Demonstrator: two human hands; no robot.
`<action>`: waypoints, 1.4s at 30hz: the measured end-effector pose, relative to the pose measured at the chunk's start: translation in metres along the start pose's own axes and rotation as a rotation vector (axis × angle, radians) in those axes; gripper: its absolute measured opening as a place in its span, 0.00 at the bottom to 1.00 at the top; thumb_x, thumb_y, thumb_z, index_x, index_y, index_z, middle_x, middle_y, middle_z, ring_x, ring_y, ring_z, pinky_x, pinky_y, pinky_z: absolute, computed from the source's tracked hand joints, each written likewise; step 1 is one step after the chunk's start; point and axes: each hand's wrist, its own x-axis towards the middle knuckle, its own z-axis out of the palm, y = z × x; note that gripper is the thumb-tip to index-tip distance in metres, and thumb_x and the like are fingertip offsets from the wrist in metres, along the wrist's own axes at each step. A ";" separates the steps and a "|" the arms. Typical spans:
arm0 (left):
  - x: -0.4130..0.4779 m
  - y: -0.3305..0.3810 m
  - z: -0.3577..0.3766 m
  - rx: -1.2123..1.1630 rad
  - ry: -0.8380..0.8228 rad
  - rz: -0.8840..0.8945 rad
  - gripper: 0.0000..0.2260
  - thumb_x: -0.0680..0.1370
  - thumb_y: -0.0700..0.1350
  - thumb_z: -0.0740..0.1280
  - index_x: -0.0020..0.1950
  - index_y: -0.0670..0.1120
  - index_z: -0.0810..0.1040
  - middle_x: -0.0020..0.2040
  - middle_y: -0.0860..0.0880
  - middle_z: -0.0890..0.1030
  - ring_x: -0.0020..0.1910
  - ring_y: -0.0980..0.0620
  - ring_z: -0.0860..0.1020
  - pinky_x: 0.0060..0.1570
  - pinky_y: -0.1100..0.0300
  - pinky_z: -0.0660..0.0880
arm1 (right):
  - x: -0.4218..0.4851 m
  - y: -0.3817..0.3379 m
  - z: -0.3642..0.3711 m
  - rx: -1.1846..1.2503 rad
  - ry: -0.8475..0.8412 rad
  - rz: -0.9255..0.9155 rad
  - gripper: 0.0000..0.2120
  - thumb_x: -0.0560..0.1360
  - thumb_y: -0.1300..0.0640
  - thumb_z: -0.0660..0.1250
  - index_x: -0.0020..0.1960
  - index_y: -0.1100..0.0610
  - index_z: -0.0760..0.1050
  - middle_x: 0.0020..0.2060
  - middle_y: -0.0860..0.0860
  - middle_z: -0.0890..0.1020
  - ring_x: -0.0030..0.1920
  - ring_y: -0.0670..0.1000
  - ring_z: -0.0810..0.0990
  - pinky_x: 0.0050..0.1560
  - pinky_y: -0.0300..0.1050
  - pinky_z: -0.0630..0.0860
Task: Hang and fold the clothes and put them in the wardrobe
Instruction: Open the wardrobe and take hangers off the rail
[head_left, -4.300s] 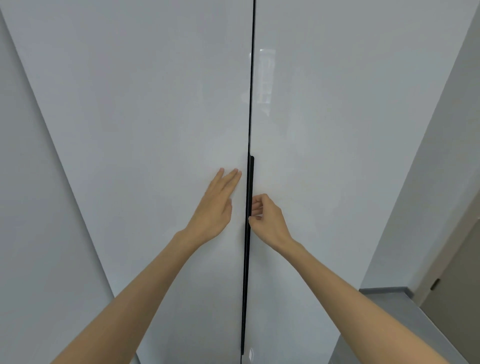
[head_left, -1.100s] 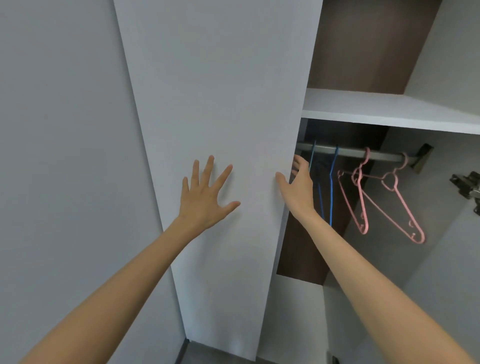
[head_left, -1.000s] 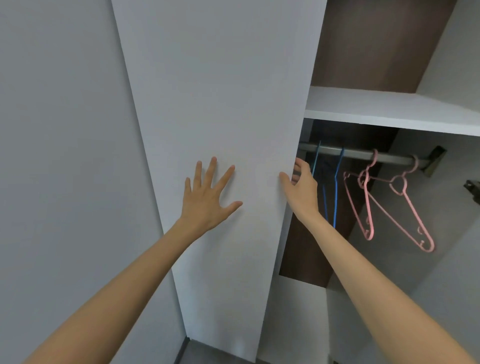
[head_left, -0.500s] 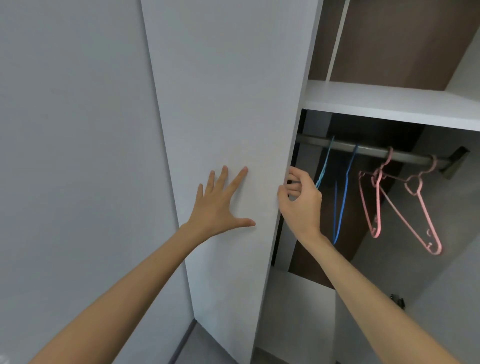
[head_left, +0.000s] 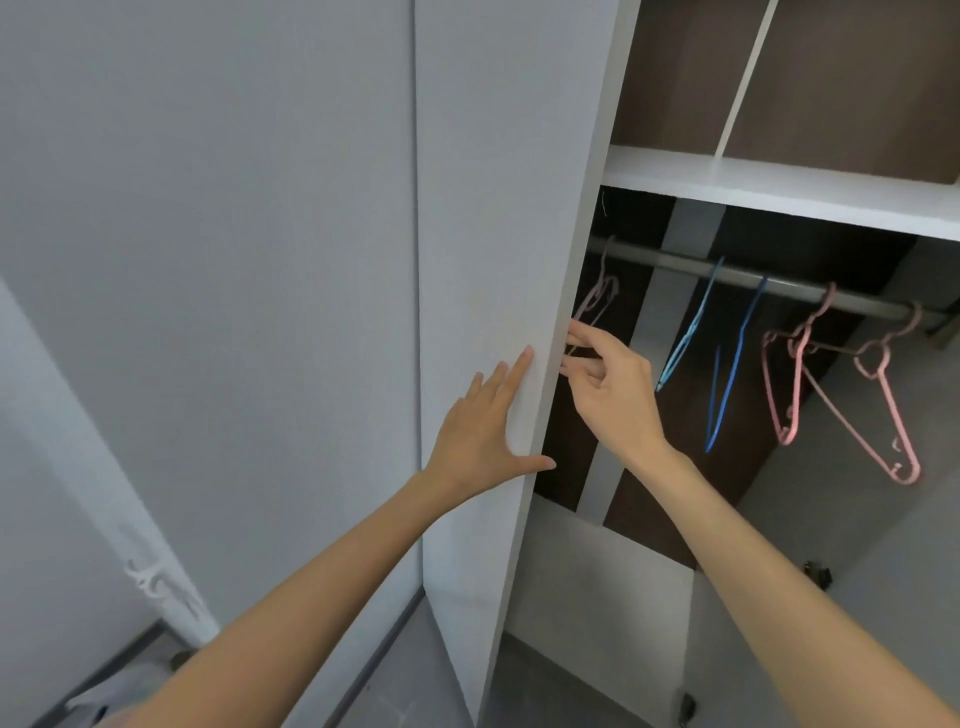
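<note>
Wardrobe door, left leaf, swung partly open: rigid, light-looking panel, best taken at its free edge; left hand flat, fingers spread; right hand pinching that edge.

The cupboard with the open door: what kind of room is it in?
Probably a bedroom or dressing area at home: it is a fitted wardrobe, with a hanging rail, pink hangers and blue hangers, and a white shelf above.

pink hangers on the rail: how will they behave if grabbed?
The pink hangers look thin, so probably light and a bit springy. Hung only by hooks on the rail, they would likely swing. Their arms overlap, so they may snag together.
</note>
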 end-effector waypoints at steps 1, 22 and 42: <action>-0.003 0.000 0.001 -0.030 0.028 -0.018 0.53 0.64 0.67 0.72 0.71 0.67 0.31 0.78 0.55 0.50 0.76 0.46 0.54 0.68 0.43 0.64 | -0.002 -0.005 0.003 0.004 -0.025 -0.006 0.21 0.77 0.66 0.63 0.69 0.56 0.70 0.59 0.46 0.75 0.55 0.44 0.79 0.52 0.26 0.73; -0.087 -0.090 -0.054 -0.238 0.455 -0.200 0.38 0.77 0.43 0.64 0.74 0.66 0.42 0.48 0.48 0.82 0.42 0.48 0.80 0.44 0.51 0.79 | 0.071 -0.105 0.104 -0.111 -0.246 -0.541 0.40 0.76 0.47 0.67 0.75 0.34 0.43 0.76 0.44 0.35 0.77 0.48 0.43 0.65 0.37 0.64; -0.089 -0.173 -0.101 -0.063 0.765 -0.411 0.34 0.79 0.37 0.61 0.76 0.61 0.50 0.51 0.52 0.71 0.44 0.53 0.75 0.48 0.58 0.76 | 0.122 -0.169 0.224 -0.476 -0.168 -0.806 0.09 0.78 0.47 0.63 0.55 0.48 0.75 0.77 0.60 0.46 0.74 0.72 0.42 0.44 0.53 0.82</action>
